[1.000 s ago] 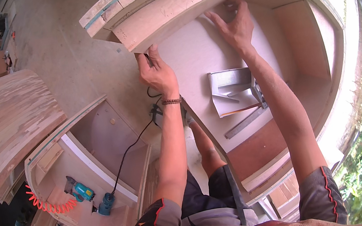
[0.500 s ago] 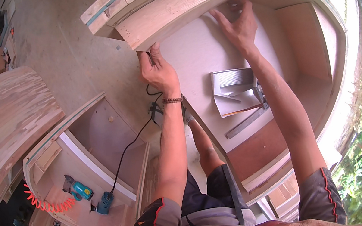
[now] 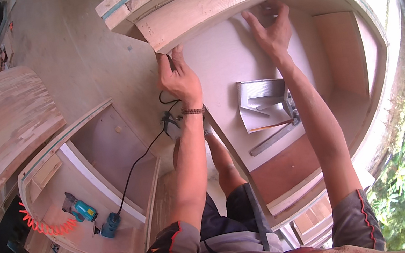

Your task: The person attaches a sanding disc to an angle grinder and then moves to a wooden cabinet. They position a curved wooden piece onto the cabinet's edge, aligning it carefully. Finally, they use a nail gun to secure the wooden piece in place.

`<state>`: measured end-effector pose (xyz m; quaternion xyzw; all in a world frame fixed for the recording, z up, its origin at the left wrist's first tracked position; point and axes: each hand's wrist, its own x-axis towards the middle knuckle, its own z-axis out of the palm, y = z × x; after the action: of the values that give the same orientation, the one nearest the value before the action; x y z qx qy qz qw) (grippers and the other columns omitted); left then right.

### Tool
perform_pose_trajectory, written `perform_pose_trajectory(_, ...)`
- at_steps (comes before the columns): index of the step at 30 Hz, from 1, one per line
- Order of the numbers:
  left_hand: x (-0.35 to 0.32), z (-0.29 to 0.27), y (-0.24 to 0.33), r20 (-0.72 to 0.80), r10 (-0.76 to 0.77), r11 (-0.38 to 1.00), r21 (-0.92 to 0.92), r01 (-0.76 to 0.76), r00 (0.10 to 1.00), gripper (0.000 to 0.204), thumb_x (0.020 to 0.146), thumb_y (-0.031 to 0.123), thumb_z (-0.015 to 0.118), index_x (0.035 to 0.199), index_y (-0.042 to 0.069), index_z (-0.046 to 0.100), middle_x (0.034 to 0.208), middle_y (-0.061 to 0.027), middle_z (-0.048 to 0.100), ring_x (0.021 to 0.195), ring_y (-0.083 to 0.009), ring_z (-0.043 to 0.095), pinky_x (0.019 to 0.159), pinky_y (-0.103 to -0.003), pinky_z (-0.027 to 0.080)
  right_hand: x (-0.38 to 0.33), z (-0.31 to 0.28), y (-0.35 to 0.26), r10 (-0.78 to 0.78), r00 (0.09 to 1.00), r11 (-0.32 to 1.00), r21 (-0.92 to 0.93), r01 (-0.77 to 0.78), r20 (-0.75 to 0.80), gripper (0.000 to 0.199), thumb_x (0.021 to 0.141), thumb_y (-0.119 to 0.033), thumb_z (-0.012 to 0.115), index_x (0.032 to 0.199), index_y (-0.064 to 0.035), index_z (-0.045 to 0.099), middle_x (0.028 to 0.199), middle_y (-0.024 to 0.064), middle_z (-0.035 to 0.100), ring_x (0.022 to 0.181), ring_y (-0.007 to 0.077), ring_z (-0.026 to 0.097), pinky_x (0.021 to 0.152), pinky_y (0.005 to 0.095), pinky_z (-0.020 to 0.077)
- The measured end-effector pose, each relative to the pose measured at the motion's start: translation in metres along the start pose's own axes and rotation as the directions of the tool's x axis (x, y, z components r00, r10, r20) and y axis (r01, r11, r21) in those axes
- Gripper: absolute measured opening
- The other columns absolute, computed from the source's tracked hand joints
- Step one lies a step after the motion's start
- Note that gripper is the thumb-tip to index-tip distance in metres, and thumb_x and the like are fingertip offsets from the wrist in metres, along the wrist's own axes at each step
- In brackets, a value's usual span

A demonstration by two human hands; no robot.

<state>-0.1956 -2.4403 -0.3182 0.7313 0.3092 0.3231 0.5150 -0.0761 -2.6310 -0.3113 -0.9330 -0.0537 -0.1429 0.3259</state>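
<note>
A long pale wooden board (image 3: 211, 12) spans the far side of a curved wooden cabinet (image 3: 369, 122) that lies with its inside facing up. At the board's left end, my left hand (image 3: 178, 77) has its thumb against the lower edge, and its other fingers curl out of sight around the corner. My right hand (image 3: 274, 32) reaches inside the cabinet to the board's shaded right part, thumb and fingers apart. Its fingertips are dim in the shadow. Between my forearms, an open box (image 3: 264, 102) with silvery strips inside rests on the cabinet's panel, beside a flat grey bar (image 3: 273, 138).
At the left, a second curved cabinet part (image 3: 70, 151) holds a teal power tool (image 3: 83, 210), a blue corded tool (image 3: 111, 225) and a coiled orange hose (image 3: 49, 225). A striped wooden top (image 3: 11, 123) stands behind it. The black cord (image 3: 133, 171) runs toward my legs.
Both hands keep their places at the board. The view has shifted slightly, so the cabinet's far edge appears a little more to the right and the left-hand parts lower.
</note>
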Motion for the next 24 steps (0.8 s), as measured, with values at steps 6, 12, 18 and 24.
perform_pose_trajectory(6,0.001,0.002,-0.009,-0.032,0.053,0.999,-0.012,-0.053,0.998,0.032,0.105,0.021,0.067,0.113,-0.010,0.066,0.099,-0.0131,0.074,0.092,-0.0154,0.067,0.086,-0.032,0.055,0.001,0.001,-0.001,-0.006,1.000,1.000,-0.004,0.006,-0.006,0.079,0.077,-0.048,0.090,0.130,-0.0030,0.051,0.110,0.0121,0.068,0.102,0.0272,0.068,0.089,0.0414,0.0543)
perform_pose_trajectory(12,0.001,0.004,-0.018,-0.059,0.110,0.993,0.043,-0.107,0.992,0.033,0.105,0.024,0.067,0.113,-0.007,0.067,0.096,-0.0105,0.074,0.089,-0.0135,0.066,0.084,-0.030,0.054,0.000,0.001,-0.001,0.038,0.999,0.998,0.048,-0.039,0.011,0.078,0.079,-0.048,0.090,0.129,-0.0025,0.051,0.114,0.0117,0.068,0.102,0.0267,0.068,0.091,0.0416,0.0541)
perform_pose_trajectory(18,0.001,0.005,-0.014,-0.081,0.100,0.994,0.043,-0.097,0.992,0.037,0.104,0.029,0.068,0.115,-0.007,0.068,0.094,-0.0111,0.075,0.085,-0.0156,0.067,0.081,-0.030,0.054,0.000,0.000,-0.003,0.021,1.000,0.995,0.094,-0.022,0.012,0.075,0.081,-0.049,0.088,0.128,-0.0028,0.052,0.112,0.0104,0.067,0.100,0.0267,0.068,0.090,0.0404,0.0539)
perform_pose_trajectory(24,0.001,0.005,-0.012,-0.096,0.100,0.992,0.086,-0.092,0.990,0.041,0.104,0.035,0.068,0.116,-0.004,0.069,0.090,-0.0134,0.074,0.080,-0.0180,0.067,0.078,-0.031,0.054,0.000,-0.002,-0.005,0.019,1.000,0.996,0.091,-0.018,-0.015,0.078,0.079,-0.046,0.091,0.128,0.0004,0.052,0.113,0.0118,0.065,0.100,0.0254,0.065,0.089,0.0396,0.0534)
